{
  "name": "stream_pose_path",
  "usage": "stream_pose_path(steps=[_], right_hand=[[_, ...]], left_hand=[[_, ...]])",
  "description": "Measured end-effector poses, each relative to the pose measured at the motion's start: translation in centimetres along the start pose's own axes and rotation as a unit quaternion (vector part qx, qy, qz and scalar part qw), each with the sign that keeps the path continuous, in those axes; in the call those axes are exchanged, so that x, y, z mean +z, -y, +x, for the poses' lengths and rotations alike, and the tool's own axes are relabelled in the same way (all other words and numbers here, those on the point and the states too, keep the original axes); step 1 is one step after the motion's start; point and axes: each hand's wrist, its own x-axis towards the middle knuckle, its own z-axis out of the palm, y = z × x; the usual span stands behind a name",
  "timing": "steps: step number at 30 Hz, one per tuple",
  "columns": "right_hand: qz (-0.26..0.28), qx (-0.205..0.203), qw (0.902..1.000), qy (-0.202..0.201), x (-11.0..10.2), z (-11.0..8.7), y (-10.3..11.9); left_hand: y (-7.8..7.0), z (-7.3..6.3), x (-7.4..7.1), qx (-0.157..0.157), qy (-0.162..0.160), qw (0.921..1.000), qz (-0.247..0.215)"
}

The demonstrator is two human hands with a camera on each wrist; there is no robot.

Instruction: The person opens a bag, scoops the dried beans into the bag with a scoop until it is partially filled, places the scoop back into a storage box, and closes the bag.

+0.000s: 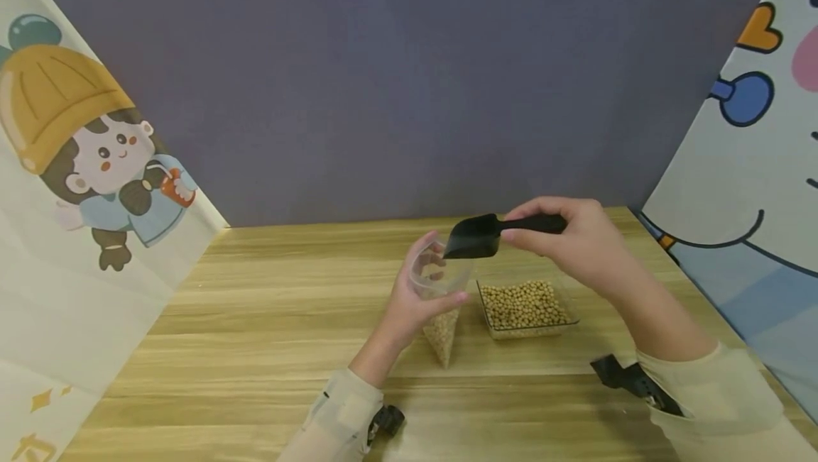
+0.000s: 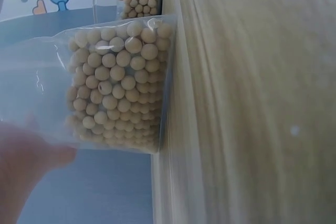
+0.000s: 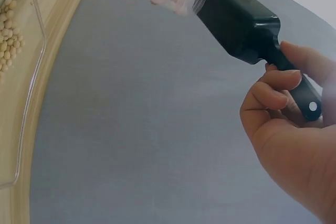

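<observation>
My left hand (image 1: 409, 306) grips a clear plastic bag (image 1: 441, 338) by its upper part, thumb and fingers spread around the open mouth. Pale round soybeans (image 2: 118, 80) fill the bag's lower part, which reaches down to the tabletop. Between thumb and curled fingers, my right hand (image 1: 581, 242) holds a black scoop (image 1: 474, 237) by its handle. The scoop's blade tips down with its front edge over the bag mouth; in the right wrist view its tip overlaps the bag's edge. The inside of the blade is hidden there.
A shallow clear container (image 1: 535, 333) of soybeans stands on the wooden table (image 1: 287, 320), just right of the bag. A plain grey panel (image 1: 409, 93) rises behind the table. Cartoon-printed panels flank it on the left and right.
</observation>
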Motion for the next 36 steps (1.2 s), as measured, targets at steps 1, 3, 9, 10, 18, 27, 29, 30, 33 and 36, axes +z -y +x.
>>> stream_pose_path(steps=[1,3,9,10,18,27,29,30,33,36], right_hand=[[0.001,0.001,1.0000,-0.003,-0.2,-0.1,-0.1],[-0.008,0.011,0.9999,-0.008,-0.7,-0.2,-0.5],[-0.023,0.028,0.9991,-0.022,-2.9,-0.9,-3.1],[-0.028,0.027,0.9989,-0.025,-3.3,-1.1,-3.8],[-0.141,0.040,0.9890,0.020,-4.9,-1.5,-9.5],[-0.245,-0.017,0.9681,0.049,-3.8,-1.6,-10.2],[-0.259,-0.024,0.9640,0.055,-3.4,-1.3,-9.7],[-0.268,-0.027,0.9612,0.058,-3.1,-1.2,-9.5],[-0.292,-0.032,0.9537,0.065,-2.3,-0.7,-8.8],[-0.304,-0.032,0.9493,0.075,-1.5,-0.2,-8.2]], left_hand=[[0.0,0.0,0.0,0.002,0.000,1.0000,-0.001],[0.0,0.0,0.0,0.004,-0.001,1.0000,-0.001],[-0.2,0.2,-0.1,0.010,-0.017,0.9998,-0.004],[-0.3,0.2,-0.1,0.011,-0.020,0.9997,-0.002],[-0.8,0.3,-0.2,0.011,-0.028,0.9995,-0.010],[-0.6,0.5,0.0,0.007,-0.027,0.9996,-0.004],[-0.7,0.5,0.0,0.009,-0.025,0.9997,-0.001],[-0.8,0.5,0.0,0.010,-0.023,0.9997,-0.001],[-0.8,0.4,0.0,0.008,-0.023,0.9997,0.002],[-0.7,0.4,0.0,0.003,-0.023,0.9997,0.003]])
